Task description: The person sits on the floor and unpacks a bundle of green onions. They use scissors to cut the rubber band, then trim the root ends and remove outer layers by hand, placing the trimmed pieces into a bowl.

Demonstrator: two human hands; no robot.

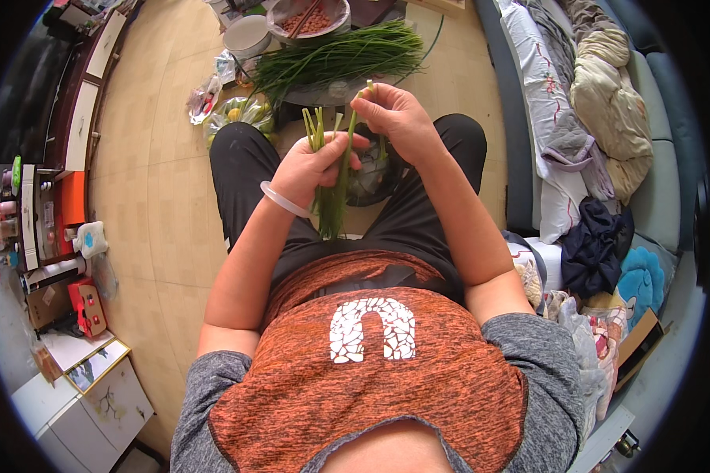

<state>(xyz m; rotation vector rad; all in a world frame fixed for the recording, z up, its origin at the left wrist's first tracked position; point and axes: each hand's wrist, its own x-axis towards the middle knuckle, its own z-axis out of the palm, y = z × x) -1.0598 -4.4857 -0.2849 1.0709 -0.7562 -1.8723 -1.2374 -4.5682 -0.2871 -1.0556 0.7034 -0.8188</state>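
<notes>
My left hand [302, 168] grips a small bunch of garlic chives [331, 214], pale stem ends up and green leaves hanging down over my lap. Between thumb and forefinger, my right hand [405, 121] pinches the upper end of a chive stem [352, 121] just right of that bunch. Another pale stem tip pokes up above the right fingers. Below both hands, between my knees, stands a dark bin with a clear plastic liner [367, 177], partly covered by my hands. Beyond them a large pile of chives [343, 56] lies across a low glass-topped table [313, 96].
On the table's far side are a plastic-lined bowl of peanuts [310, 23] with chopsticks and a white bowl [247, 36]. A plastic bag of fruit [239, 112] sits by my left knee. A sofa with bedding [606, 100] runs along the right, cabinets [83, 127] along the left.
</notes>
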